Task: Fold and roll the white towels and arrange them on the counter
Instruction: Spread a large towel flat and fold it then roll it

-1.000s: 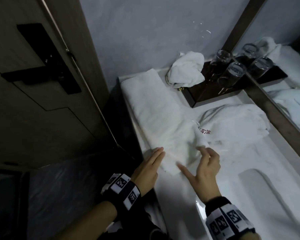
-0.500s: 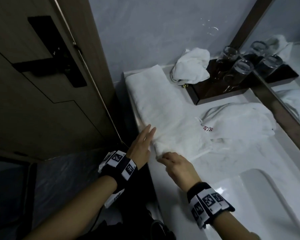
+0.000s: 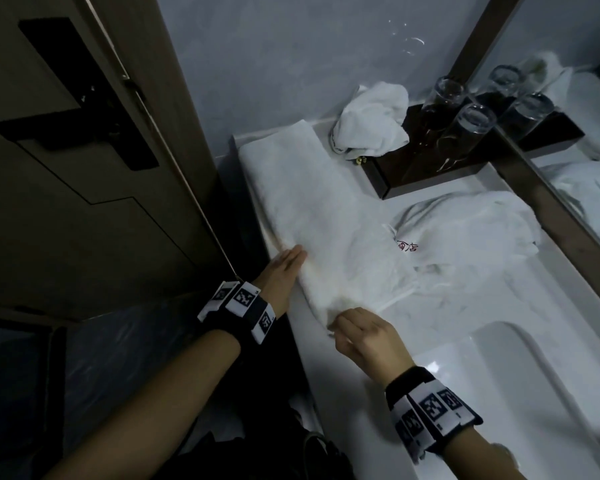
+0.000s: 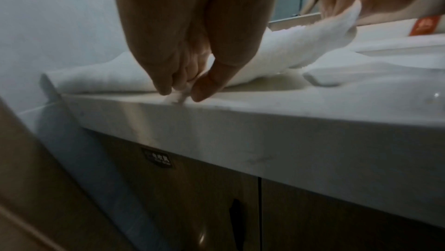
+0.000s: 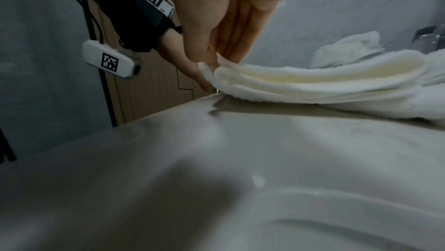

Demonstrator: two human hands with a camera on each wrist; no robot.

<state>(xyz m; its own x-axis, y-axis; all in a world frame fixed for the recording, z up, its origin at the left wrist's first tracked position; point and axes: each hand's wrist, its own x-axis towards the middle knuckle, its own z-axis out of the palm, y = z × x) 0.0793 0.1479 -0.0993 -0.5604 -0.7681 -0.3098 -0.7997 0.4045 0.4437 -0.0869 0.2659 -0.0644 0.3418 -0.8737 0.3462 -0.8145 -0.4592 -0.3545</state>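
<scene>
A long folded white towel (image 3: 312, 216) lies along the left edge of the white counter (image 3: 413, 327). My left hand (image 3: 291, 259) lies against the towel's left side; in the left wrist view my left hand (image 4: 179, 93) pinches the towel's edge (image 4: 289, 53) between thumb and fingers at the counter's rim. My right hand (image 3: 340, 320) pinches the towel's near corner, and the right wrist view shows my right hand (image 5: 211, 64) lifting the layered end (image 5: 313, 82) slightly. A second white towel (image 3: 465, 230) with red characters lies bunched to the right.
A crumpled small towel (image 3: 371, 123) sits on a dark tray (image 3: 430, 174) with two upturned glasses (image 3: 475, 126) at the back. A mirror (image 3: 575, 140) runs along the right. The sink basin (image 3: 516, 393) is near right. A wooden door (image 3: 84, 168) stands left.
My right hand came off the towel's right side to its near corner and pinched it. My left hand slid forward along the left edge and took hold there.
</scene>
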